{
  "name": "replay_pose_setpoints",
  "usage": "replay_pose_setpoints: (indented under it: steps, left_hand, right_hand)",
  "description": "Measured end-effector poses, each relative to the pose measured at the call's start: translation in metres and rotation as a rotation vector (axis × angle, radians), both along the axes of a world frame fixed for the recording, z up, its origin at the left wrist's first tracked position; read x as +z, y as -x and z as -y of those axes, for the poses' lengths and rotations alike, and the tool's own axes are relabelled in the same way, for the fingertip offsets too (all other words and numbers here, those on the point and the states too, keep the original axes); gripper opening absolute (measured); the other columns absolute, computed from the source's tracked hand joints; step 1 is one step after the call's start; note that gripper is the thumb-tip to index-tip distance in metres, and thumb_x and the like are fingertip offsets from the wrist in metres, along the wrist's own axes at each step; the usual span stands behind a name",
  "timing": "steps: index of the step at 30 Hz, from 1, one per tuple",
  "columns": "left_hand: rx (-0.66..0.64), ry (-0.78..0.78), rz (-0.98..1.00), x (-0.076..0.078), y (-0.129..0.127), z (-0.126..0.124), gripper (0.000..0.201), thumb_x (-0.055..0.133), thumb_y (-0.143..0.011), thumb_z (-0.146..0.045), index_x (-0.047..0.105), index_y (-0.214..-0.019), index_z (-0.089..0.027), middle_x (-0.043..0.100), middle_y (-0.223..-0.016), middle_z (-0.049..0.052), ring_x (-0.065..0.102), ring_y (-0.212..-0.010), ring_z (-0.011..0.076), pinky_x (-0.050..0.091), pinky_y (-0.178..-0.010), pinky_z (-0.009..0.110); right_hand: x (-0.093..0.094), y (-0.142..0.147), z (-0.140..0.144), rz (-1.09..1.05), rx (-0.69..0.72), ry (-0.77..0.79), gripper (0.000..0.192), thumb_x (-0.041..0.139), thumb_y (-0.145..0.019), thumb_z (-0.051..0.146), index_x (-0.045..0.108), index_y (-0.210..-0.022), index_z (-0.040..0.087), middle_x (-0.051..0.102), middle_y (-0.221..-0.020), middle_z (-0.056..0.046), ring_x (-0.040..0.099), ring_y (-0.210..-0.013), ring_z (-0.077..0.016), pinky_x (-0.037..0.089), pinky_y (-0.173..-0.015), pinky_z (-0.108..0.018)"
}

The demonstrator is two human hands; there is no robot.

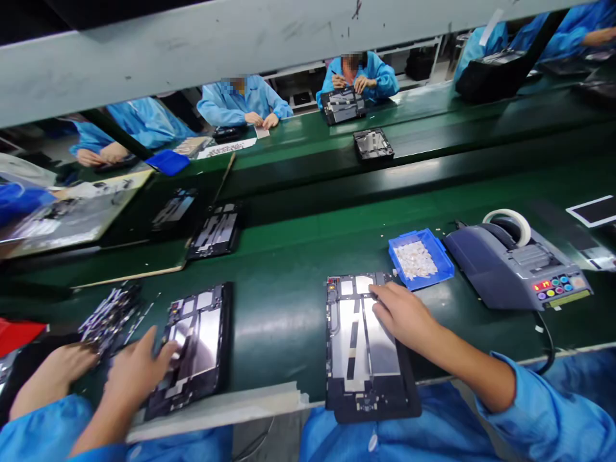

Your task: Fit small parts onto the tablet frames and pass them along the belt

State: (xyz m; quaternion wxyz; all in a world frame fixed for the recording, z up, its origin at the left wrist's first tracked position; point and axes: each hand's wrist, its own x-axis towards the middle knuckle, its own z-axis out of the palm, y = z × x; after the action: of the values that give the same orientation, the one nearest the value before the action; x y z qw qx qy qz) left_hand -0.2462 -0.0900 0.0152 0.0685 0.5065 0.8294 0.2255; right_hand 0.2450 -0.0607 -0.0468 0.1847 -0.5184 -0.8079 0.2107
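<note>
My right hand (407, 314) lies over the upper right of an opened tablet (353, 333), its forefinger stretched onto the surface near a white pad (364, 283). This tablet overhangs the table's front edge, its inner parts facing up. To the left, my left hand (139, 378) is at the side of a second opened tablet (206, 340), thumb and forefinger apart. It is slightly blurred, and whether it touches the tablet is unclear. Beside it is a heap of thin cable strips (108, 321). Another person's hand (55, 375) appears to reach into that heap.
A blue tray (443, 260) of small pale pieces stands next to a grey tape dispenser (514, 269). Further tablets (216, 230) lie beyond, one on the sunken middle strip (298, 170). Co-workers in blue sit opposite. A pale beam (192, 51) crosses above.
</note>
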Motion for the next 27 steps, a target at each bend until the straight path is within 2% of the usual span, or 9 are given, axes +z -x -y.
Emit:
replay_pose_setpoints:
  steps: [2,4,7,10,14,16,19,22,27]
  left_hand:
    - [-0.032,0.031,0.004,-0.014,-0.037,-0.003,0.040,0.061,-0.072,-0.052,0.068,-0.099,-0.023,0.072,-0.093,0.010,0.067,-0.103,0.0401,0.057,-0.082,0.054]
    - [-0.209,0.096,0.161,-0.029,-0.096,0.001,0.046,0.053,-0.083,-0.048,0.067,-0.115,-0.019,0.072,-0.111,0.013,0.069,-0.101,0.0325,0.057,-0.088,0.048]
    - [-0.529,0.262,0.440,-0.049,-0.188,0.018,0.053,0.051,-0.090,-0.044,0.059,-0.137,-0.020,0.071,-0.115,0.012,0.069,-0.087,0.0246,0.058,-0.082,0.040]
    - [-0.645,0.270,0.519,-0.061,-0.240,0.040,0.053,0.051,-0.095,-0.037,0.052,-0.146,-0.023,0.068,-0.110,0.009,0.066,-0.083,0.0221,0.057,-0.079,0.038]
    - [-0.711,0.266,0.459,-0.062,-0.244,0.049,0.047,0.054,-0.096,-0.030,0.055,-0.143,-0.027,0.067,-0.107,0.007,0.065,-0.081,0.0217,0.056,-0.078,0.035]
    - [-0.694,0.198,0.333,-0.058,-0.237,0.036,0.044,0.056,-0.095,-0.028,0.059,-0.138,-0.025,0.067,-0.107,0.008,0.065,-0.085,0.0236,0.056,-0.080,0.037]
    - [-0.663,0.040,0.115,-0.050,-0.236,0.002,0.037,0.053,-0.097,-0.028,0.064,-0.133,-0.023,0.067,-0.106,0.010,0.064,-0.097,0.0276,0.053,-0.089,0.041]
    - [-0.730,0.004,-0.049,-0.047,-0.246,-0.029,0.034,0.049,-0.100,-0.026,0.068,-0.128,-0.022,0.068,-0.104,0.011,0.063,-0.096,0.0284,0.052,-0.088,0.040]
    - [-0.762,-0.044,-0.103,-0.061,-0.251,-0.040,0.025,0.050,-0.100,-0.028,0.075,-0.103,-0.025,0.068,-0.094,0.009,0.062,-0.086,0.0245,0.051,-0.082,0.035]
  right_hand:
    - [-0.001,0.003,-0.010,0.048,-0.050,-0.028,0.037,0.052,-0.098,0.019,0.063,-0.133,0.013,0.066,-0.111,-0.014,0.062,-0.104,-0.0283,0.052,-0.094,-0.043]
    - [-0.002,0.006,-0.019,0.106,-0.122,-0.066,0.041,0.055,-0.097,0.021,0.061,-0.136,0.012,0.062,-0.122,-0.018,0.058,-0.111,-0.0313,0.049,-0.098,-0.045]
    - [-0.001,0.009,-0.028,0.213,-0.179,-0.083,0.045,0.055,-0.098,0.025,0.058,-0.140,0.010,0.059,-0.128,-0.021,0.055,-0.113,-0.0341,0.047,-0.099,-0.048]
    - [-0.001,0.006,-0.030,0.269,-0.148,-0.052,0.041,0.051,-0.100,0.026,0.061,-0.137,0.009,0.063,-0.122,-0.019,0.056,-0.109,-0.0332,0.046,-0.100,-0.047]
    - [0.000,-0.004,-0.026,0.264,-0.127,-0.045,0.037,0.049,-0.101,0.024,0.064,-0.132,0.011,0.065,-0.118,-0.017,0.057,-0.104,-0.0312,0.045,-0.099,-0.046]
    - [0.003,-0.005,-0.023,0.229,-0.138,-0.083,0.038,0.050,-0.100,0.023,0.062,-0.135,0.011,0.064,-0.122,-0.017,0.056,-0.107,-0.0314,0.045,-0.099,-0.046]
    - [0.013,0.001,-0.018,0.127,-0.120,-0.134,0.039,0.050,-0.101,0.024,0.060,-0.137,0.012,0.064,-0.124,-0.016,0.055,-0.110,-0.0312,0.045,-0.099,-0.045]
    - [0.022,0.011,-0.013,0.045,-0.037,-0.107,0.033,0.051,-0.101,0.023,0.066,-0.130,0.014,0.067,-0.116,-0.014,0.056,-0.108,-0.0291,0.045,-0.099,-0.043]
    - [0.020,0.021,-0.012,-0.025,0.014,-0.034,0.027,0.052,-0.101,0.021,0.071,-0.120,0.016,0.070,-0.111,-0.011,0.060,-0.108,-0.0268,0.045,-0.099,-0.040]
